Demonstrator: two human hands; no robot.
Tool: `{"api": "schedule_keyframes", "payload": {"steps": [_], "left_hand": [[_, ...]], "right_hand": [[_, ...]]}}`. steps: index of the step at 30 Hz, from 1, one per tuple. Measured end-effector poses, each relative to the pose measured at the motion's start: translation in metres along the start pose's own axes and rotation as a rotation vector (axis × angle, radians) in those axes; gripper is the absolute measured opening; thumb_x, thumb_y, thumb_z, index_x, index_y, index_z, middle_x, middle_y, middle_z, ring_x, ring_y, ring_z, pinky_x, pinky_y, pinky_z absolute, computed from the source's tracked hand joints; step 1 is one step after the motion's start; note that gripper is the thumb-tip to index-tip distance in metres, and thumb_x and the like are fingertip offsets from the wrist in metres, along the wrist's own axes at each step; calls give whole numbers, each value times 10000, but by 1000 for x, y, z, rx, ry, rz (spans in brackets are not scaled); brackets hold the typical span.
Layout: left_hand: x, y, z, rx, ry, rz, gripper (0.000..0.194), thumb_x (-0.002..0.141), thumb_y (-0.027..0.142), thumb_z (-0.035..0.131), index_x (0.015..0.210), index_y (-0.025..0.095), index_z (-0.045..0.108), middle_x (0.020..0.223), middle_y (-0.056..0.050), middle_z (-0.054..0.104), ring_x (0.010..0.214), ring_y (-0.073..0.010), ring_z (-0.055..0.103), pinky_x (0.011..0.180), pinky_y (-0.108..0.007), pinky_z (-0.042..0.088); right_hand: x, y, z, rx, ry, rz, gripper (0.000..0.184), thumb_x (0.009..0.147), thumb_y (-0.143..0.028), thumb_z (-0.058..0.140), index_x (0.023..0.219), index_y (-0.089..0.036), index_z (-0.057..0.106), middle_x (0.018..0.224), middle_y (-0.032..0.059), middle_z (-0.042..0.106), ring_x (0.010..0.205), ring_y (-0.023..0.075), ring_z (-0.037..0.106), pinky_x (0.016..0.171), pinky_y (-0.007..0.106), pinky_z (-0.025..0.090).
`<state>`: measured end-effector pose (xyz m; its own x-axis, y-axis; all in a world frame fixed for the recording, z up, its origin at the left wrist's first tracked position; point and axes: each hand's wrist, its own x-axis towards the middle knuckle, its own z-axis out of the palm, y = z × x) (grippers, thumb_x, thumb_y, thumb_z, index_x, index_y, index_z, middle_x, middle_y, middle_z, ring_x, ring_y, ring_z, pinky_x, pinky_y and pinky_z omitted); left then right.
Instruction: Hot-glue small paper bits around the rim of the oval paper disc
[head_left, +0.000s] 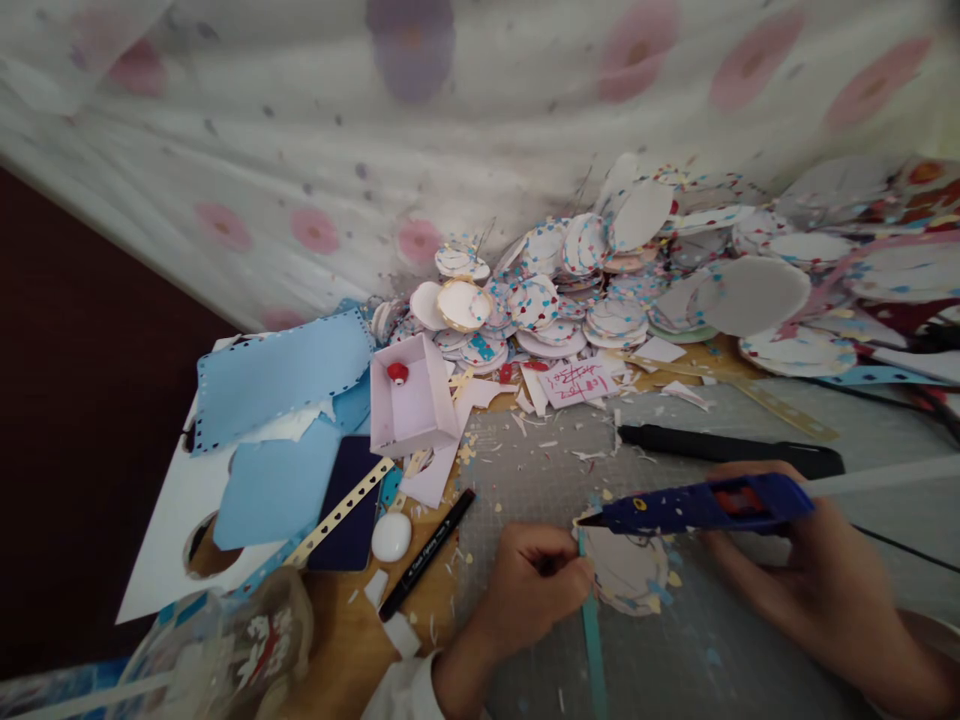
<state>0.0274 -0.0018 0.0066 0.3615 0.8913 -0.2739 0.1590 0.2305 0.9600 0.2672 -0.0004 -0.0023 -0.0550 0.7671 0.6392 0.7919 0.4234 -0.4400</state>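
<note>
My right hand (802, 580) is wrapped round a dark blue glue gun (675, 508), with a whitish stick trailing from its back end. The gun's dark nozzle points left, at the upper left edge of a pale paper disc (626, 565) lying on the grey cutting mat (517, 480). Small yellow and blue bits ring the disc's rim. Between thumb and fingers, my left hand (529, 580) pinches a narrow teal strip (592, 650) at the disc's left edge. That strip's lower part runs down out of view, and its top lies close under the nozzle.
Behind the mat are heaped many decorated paper discs (615, 320). A pink box (412, 395) with a red piece inside, blue paper sheets (285, 370) and a black marker (427, 553) lie to the left. Above the disc is a black penlike tool (731, 450). Paper scraps litter the mat.
</note>
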Motion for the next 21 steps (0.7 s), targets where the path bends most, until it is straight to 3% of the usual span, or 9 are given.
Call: {"api": "schedule_keyframes", "payload": {"steps": [21], "left_hand": [[0,1,-1,-7,-22,14,436,745,399,642,456,203,381,484,40,293,501,-91,268,483,-275,192]], "right_hand": [[-4,2,0,-30,1,9,200,916,-370,537,1054,-225,528,760,11,663,546,181,688,466,252,550]]}}
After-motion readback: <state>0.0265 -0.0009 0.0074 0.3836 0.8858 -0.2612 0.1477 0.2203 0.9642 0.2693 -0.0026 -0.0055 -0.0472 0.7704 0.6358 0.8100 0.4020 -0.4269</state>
